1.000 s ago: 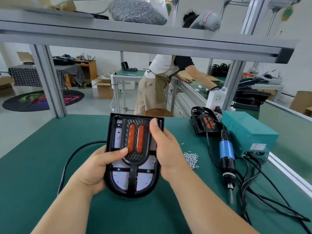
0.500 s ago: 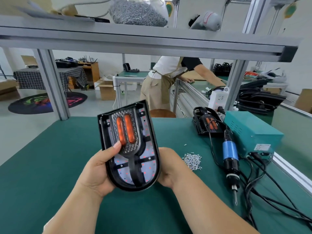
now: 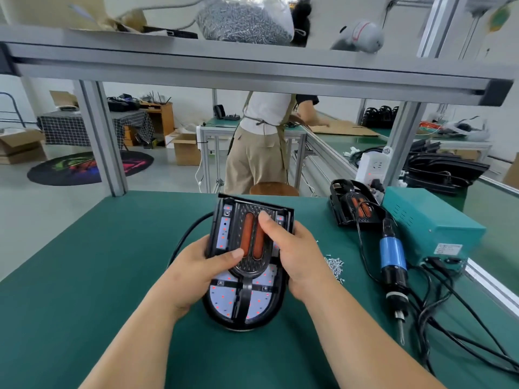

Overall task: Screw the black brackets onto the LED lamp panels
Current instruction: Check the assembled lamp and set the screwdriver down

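A black LED lamp panel [image 3: 224, 297] with a white LED board and red dots lies over the green bench, held by both hands. On top of it sits the black bracket [image 3: 247, 269] with two orange strips. My left hand [image 3: 202, 265] grips the panel's left edge, thumb on the bracket. From the right, my right hand [image 3: 295, 254] holds the panel, its thumb pressing on the orange strips. A small pile of screws [image 3: 334, 263] lies just right of the panel. The blue electric screwdriver [image 3: 393, 265] lies further right.
A second lamp panel [image 3: 351, 206] leans at the back right beside a teal power box [image 3: 429, 223]. Black cables [image 3: 455, 318] spread over the right of the bench [image 3: 84, 276]. An aluminium frame with a shelf crosses overhead. A person stands at another bench behind.
The panel was tilted up and lifted half a second ago; now it is lowered flatter toward the bench. My right thumb has moved onto the orange strips.
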Available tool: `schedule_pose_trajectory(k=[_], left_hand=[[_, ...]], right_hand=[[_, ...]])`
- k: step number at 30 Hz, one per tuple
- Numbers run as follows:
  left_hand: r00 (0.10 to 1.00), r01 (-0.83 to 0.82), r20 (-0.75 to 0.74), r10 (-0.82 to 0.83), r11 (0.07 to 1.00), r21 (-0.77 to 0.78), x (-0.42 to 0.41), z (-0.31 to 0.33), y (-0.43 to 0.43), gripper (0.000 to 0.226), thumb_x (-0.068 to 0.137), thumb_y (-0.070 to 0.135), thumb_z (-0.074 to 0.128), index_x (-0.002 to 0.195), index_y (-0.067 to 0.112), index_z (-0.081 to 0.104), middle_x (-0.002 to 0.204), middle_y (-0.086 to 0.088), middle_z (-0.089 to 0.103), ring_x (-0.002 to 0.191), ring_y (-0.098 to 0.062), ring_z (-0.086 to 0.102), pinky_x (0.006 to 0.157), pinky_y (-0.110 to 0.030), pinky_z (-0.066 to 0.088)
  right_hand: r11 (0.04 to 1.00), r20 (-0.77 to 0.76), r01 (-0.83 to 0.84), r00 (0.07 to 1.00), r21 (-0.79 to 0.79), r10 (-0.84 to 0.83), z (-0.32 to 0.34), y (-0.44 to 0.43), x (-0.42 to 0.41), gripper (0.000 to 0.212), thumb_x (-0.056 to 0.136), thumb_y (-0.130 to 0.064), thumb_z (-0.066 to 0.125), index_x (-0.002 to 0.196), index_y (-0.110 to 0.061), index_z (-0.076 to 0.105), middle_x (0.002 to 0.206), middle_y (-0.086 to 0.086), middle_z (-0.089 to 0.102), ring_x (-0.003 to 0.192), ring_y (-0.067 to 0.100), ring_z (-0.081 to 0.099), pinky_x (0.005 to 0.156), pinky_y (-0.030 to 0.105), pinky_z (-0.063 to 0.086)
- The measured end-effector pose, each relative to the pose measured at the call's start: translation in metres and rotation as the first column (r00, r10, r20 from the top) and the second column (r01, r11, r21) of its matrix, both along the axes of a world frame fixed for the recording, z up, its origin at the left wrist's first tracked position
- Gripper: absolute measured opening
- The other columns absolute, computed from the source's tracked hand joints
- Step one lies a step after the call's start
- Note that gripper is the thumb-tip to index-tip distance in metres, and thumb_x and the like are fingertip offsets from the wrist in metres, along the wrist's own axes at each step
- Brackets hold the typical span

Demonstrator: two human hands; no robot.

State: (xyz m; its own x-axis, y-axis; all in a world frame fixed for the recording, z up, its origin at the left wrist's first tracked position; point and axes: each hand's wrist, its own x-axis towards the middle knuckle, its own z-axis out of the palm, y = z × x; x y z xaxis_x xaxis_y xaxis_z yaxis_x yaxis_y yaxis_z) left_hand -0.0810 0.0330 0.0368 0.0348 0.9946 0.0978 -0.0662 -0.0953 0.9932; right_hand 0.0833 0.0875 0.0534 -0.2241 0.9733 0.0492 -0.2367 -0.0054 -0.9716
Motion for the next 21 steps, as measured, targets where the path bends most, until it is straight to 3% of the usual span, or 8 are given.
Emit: schedule_pose_trajectory(k=[2, 5, 7, 9, 13, 16, 19, 21], left_hand=[[0.944, -0.159, -0.272, 0.186, 0.98, 0.119, 0.003, 0.002, 0.001, 0.03, 0.076, 0.039, 0.074, 0.104, 0.026, 0.073, 0.099, 0.005, 0.078, 0.095, -0.012, 0.073, 0.085, -0.025, 0.056], [0.644, -0.444, -0.437, 0.629, 0.771, 0.457, 0.002, 0.006, 0.003, 0.032, 0.085, 0.05, 0.056, 0.105, 0.032, 0.073, 0.099, 0.01, 0.07, 0.088, 0.004, 0.059, 0.08, -0.006, 0.039], [0.46, -0.56, -0.421, 0.782, 0.623, 0.545, -0.009, 0.005, 0.006, 0.033, 0.097, 0.037, 0.056, 0.123, 0.02, 0.068, 0.111, 0.002, 0.065, 0.105, -0.011, 0.055, 0.088, -0.013, 0.034], [0.325, -0.577, -0.606, 0.726, 0.66, 0.482, -0.022, 0.0, 0.009, 0.042, 0.098, 0.03, 0.056, 0.139, 0.019, 0.055, 0.134, -0.005, 0.059, 0.127, -0.028, 0.046, 0.104, -0.028, 0.028], [0.655, -0.4, -0.671, 0.348, 0.913, 0.084, -0.023, -0.012, 0.01, 0.043, 0.101, 0.025, 0.054, 0.144, 0.023, 0.051, 0.13, 0.0, 0.065, 0.114, -0.005, 0.062, 0.094, -0.01, 0.039], [0.725, -0.54, -0.42, 0.546, 0.829, 0.145, -0.019, -0.009, 0.014, 0.021, 0.099, 0.015, 0.057, 0.106, 0.03, 0.07, 0.08, 0.01, 0.067, 0.062, 0.0, 0.063, 0.056, -0.007, 0.042], [0.671, -0.73, -0.014, 0.741, 0.664, 0.164, -0.007, -0.003, 0.016, 0.019, 0.099, 0.018, 0.058, 0.094, 0.034, 0.068, 0.081, 0.01, 0.066, 0.069, -0.011, 0.055, 0.064, -0.017, 0.045], [0.701, -0.706, 0.21, 0.681, 0.704, 0.073, 0.006, 0.001, 0.015, 0.015, 0.1, 0.021, 0.056, 0.099, 0.031, 0.067, 0.089, 0.008, 0.067, 0.073, -0.013, 0.054, 0.077, -0.028, 0.047]], right_hand=[[0.997, -0.042, 0.077, 0.996, -0.009, -0.077, -0.001, -0.001, 0.0, 0.034, 0.089, -0.03, 0.072, 0.106, 0.0, 0.071, 0.102, 0.02, 0.075, 0.098, 0.039, 0.071, 0.09, 0.053, 0.057], [0.991, -0.055, 0.131, 0.99, 0.0, -0.131, -0.003, 0.0, 0.002, 0.034, 0.093, -0.029, 0.066, 0.102, 0.004, 0.07, 0.098, 0.02, 0.075, 0.084, 0.031, 0.073, 0.071, 0.039, 0.062], [0.991, -0.052, 0.132, 0.99, 0.015, -0.131, -0.005, 0.0, 0.003, 0.035, 0.094, -0.031, 0.064, 0.1, 0.004, 0.07, 0.095, 0.018, 0.076, 0.079, 0.027, 0.073, 0.062, 0.032, 0.06], [0.99, -0.056, 0.133, 0.99, 0.041, -0.13, -0.006, 0.0, 0.002, 0.038, 0.094, -0.031, 0.064, 0.1, 0.005, 0.07, 0.097, 0.021, 0.075, 0.082, 0.029, 0.072, 0.069, 0.037, 0.062], [0.986, -0.11, 0.155, 0.983, 0.055, -0.148, -0.006, 0.001, 0.002, 0.036, 0.093, -0.031, 0.065, 0.097, 0.004, 0.071, 0.096, 0.022, 0.075, 0.083, 0.031, 0.072, 0.075, 0.044, 0.062], [0.989, -0.207, 0.148, 0.968, 0.0, -0.144, -0.005, 0.004, 0.004, 0.032, 0.091, -0.03, 0.065, 0.093, 0.0, 0.071, 0.085, 0.017, 0.076, 0.069, 0.026, 0.072, 0.061, 0.035, 0.059], [0.995, -0.3, 0.039, 0.952, -0.097, -0.066, -0.002, 0.002, 0.001, 0.039, 0.082, -0.036, 0.067, 0.097, 0.0, 0.073, 0.089, 0.019, 0.076, 0.07, 0.028, 0.073, 0.062, 0.036, 0.06], [0.987, -0.329, -0.038, 0.944, -0.154, -0.015, -0.002, 0.0, -0.005, 0.05, 0.075, -0.041, 0.068, 0.103, 0.0, 0.073, 0.098, 0.023, 0.074, 0.079, 0.031, 0.073, 0.074, 0.044, 0.062]])
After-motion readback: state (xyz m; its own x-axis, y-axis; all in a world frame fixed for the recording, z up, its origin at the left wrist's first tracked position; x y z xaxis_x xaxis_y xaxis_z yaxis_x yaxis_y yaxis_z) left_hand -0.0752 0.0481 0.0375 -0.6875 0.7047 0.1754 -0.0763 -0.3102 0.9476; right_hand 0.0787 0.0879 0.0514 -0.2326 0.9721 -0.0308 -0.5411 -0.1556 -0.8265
